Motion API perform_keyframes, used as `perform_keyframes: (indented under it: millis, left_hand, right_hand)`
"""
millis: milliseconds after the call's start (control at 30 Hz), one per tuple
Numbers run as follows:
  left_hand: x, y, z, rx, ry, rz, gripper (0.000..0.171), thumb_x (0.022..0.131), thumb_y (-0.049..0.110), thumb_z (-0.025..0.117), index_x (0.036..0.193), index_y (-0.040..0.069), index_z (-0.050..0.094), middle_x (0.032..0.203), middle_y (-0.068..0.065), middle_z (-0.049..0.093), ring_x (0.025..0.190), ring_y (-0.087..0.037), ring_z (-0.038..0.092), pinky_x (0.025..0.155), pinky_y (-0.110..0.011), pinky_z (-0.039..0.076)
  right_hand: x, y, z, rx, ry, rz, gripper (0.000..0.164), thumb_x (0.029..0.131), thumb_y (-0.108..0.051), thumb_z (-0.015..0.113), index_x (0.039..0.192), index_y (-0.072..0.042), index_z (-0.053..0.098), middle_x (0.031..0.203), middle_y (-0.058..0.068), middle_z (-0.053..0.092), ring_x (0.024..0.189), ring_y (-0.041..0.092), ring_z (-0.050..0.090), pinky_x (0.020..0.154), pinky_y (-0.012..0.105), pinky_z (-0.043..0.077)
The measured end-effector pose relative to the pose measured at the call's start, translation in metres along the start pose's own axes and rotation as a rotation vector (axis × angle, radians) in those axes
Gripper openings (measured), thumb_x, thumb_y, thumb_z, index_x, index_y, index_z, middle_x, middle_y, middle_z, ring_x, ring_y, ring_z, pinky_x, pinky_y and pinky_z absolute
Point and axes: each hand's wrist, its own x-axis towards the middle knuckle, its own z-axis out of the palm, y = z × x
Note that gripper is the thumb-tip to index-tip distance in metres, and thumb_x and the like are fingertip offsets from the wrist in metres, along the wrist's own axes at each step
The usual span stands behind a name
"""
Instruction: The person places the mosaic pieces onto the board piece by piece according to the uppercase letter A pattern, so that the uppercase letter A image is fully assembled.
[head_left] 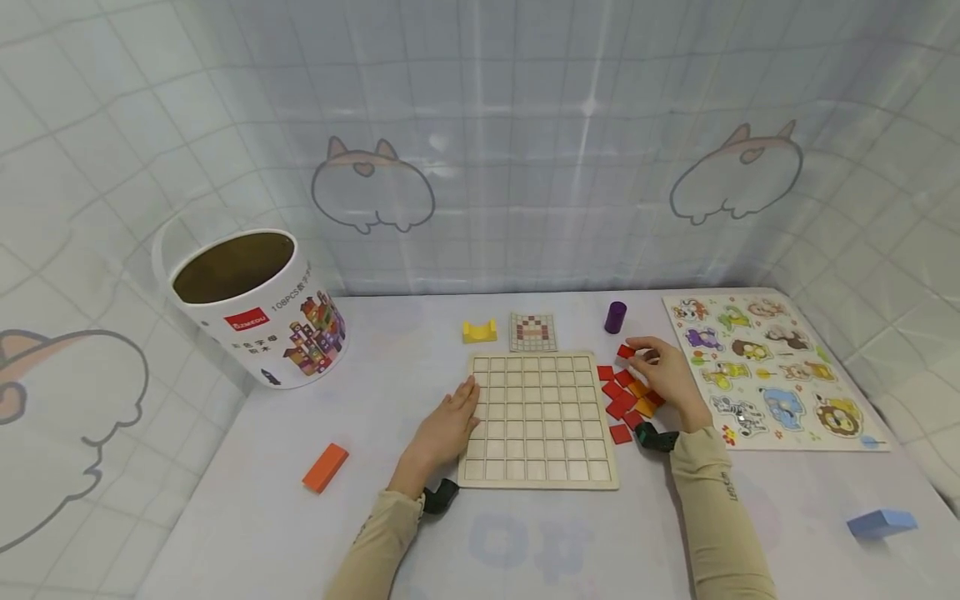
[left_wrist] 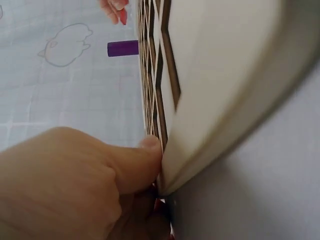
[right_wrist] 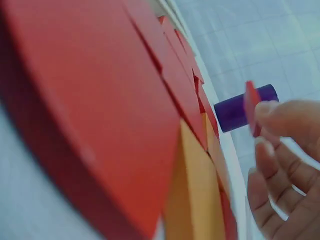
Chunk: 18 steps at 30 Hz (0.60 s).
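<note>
A pale wooden grid board lies flat on the table. My left hand rests along its left edge, fingers fairly straight; in the left wrist view the thumb touches the rim and the other fingers are partly hidden. My right hand pinches a red square tile between thumb and fingertips, raised over the loose pile right of the board. That pile has several red tiles and a few orange tiles, some overlapping.
Behind the board are a pattern card, a yellow block and a purple cylinder. An animal puzzle board lies right. A white bucket stands left. An orange block and a blue block lie nearer.
</note>
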Motion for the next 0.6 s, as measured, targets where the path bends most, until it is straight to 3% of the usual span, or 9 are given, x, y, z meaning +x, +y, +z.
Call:
perform_keyframes:
  millis: [100,300,600]
  left_hand:
    - [-0.001,0.001,0.0,0.007,0.021,0.005,0.056,0.102,0.02,0.047,0.149,-0.005,0.031,0.159,-0.018,0.024,0.146,-0.032,0.029,0.118,-0.048,0.029]
    - [-0.003,0.001,0.006,-0.006,0.039,0.025,0.057,0.103,0.022,0.043,0.149,-0.006,0.027,0.16,-0.02,0.022,0.147,-0.035,0.026,0.119,-0.049,0.026]
    - [-0.004,-0.001,0.008,-0.013,0.041,0.025,0.057,0.104,0.022,0.041,0.151,-0.005,0.025,0.161,-0.018,0.02,0.148,-0.034,0.024,0.12,-0.05,0.024]
  right_hand:
    - [0.0,-0.009,-0.001,-0.022,0.002,-0.005,0.033,0.096,-0.012,0.059,0.129,-0.005,0.059,0.119,0.021,0.06,0.099,0.032,0.056,0.064,0.019,0.05]
    - [-0.002,-0.026,0.003,-0.029,0.025,-0.092,0.032,0.095,-0.012,0.06,0.127,-0.006,0.062,0.121,0.018,0.063,0.101,0.032,0.06,0.078,0.023,0.05]
    - [0.004,-0.051,0.027,0.063,-0.038,-0.129,0.031,0.095,-0.01,0.061,0.126,-0.006,0.063,0.122,0.017,0.063,0.097,0.028,0.06,0.075,0.023,0.053]
